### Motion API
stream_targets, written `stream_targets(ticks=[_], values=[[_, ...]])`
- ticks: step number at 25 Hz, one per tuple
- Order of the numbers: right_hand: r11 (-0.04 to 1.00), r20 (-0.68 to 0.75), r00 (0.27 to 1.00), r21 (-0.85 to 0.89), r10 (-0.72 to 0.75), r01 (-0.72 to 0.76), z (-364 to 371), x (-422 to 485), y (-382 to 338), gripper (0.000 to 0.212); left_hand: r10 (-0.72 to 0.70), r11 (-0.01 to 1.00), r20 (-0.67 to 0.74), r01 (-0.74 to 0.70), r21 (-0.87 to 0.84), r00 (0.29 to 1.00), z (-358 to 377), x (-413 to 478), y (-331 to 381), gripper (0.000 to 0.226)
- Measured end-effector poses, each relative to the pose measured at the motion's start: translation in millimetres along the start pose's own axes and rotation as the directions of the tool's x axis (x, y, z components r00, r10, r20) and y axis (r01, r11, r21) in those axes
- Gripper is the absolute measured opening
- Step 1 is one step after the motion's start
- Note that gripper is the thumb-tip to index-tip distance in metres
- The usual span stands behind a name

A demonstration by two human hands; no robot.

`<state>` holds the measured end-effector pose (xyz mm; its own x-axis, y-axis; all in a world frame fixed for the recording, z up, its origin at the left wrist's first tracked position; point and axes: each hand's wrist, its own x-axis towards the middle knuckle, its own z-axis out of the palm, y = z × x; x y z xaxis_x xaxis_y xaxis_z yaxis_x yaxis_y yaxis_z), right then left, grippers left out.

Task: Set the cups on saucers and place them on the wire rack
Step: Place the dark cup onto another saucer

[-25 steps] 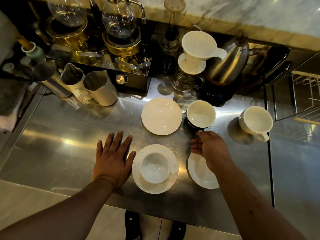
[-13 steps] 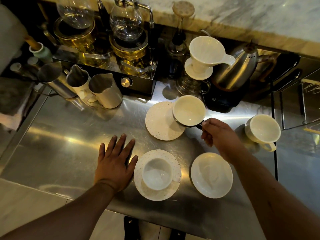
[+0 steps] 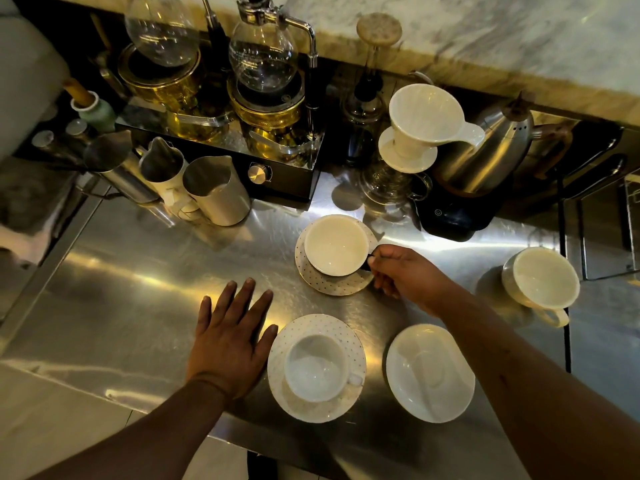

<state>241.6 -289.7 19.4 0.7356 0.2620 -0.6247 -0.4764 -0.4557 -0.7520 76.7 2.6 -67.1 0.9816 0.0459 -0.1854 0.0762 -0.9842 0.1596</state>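
Porcelain is what this task turns on: stiff, glazed and slippery, light enough for one hand, and likely to chip if knocked on metal. Furthest left, the left hand (image 3: 230,341) lies flat on the counter, fingers straight and spread, holding nothing. Its thumb is close against the dotted saucer (image 3: 341,405) at the front edge, where a white cup (image 3: 315,367) sits in the well. Behind that pair, a second cup (image 3: 336,244) with a dark outside is over another dotted saucer (image 3: 332,284), set toward its far side; I cannot tell whether it is fully seated. The right hand (image 3: 405,275) pinches its small dark handle between thumb and curled fingers. Right of the front pair lies a plain white saucer (image 3: 430,372) with nothing on it. Well to its right a cream cup (image 3: 540,282) stands on bare metal.

I judge each cup is best taken by its handle. A loaded saucer should be taken under its rim and kept level, so the cup does not slide.

The counter (image 3: 138,289) is brushed steel, hard and shiny. Along its back stand steel jugs (image 3: 214,192), glass globe brewers (image 3: 263,57) on brass bases, a white dripper (image 3: 426,112) and a steel kettle (image 3: 485,157), under a marble ledge (image 3: 485,29). A dark frame (image 3: 584,244) at the right edge may belong to the rack; too little shows to say.
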Motion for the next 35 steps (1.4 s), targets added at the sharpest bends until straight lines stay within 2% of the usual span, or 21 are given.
stream_targets(ticks=[13, 19, 24, 29, 35], values=[[1.000, -0.019, 1.000, -0.024, 0.018, -0.018, -6, 11, 6, 0.019, 0.002, 1.000, -0.008, -0.002, 0.015, 1.000, 3, 0, -2, 0.064], [1.000, -0.122, 0.992, -0.006, 0.027, -0.028, 1, 6, 8, 0.020, 0.002, 1.000, 0.007, -0.002, 0.005, 1.000, 1, 2, 1, 0.065], [0.998, -0.273, 0.962, -0.052, 0.027, -0.043, 19, -3, 7, 0.019, -0.001, 1.000, 0.024, 0.002, -0.003, 1.000, -1, 2, 0, 0.066], [0.995, -0.351, 0.931, 0.020, 0.099, -0.098, 28, -13, 3, 0.018, 0.000, 1.000, 0.032, 0.000, 0.009, 0.999, -3, 1, 2, 0.067], [0.997, -0.494, 0.868, 0.083, 0.042, -0.001, 9, -74, 59, 0.021, -0.018, 0.999, 0.012, 0.017, 0.038, 1.000, -8, -1, 7, 0.071]])
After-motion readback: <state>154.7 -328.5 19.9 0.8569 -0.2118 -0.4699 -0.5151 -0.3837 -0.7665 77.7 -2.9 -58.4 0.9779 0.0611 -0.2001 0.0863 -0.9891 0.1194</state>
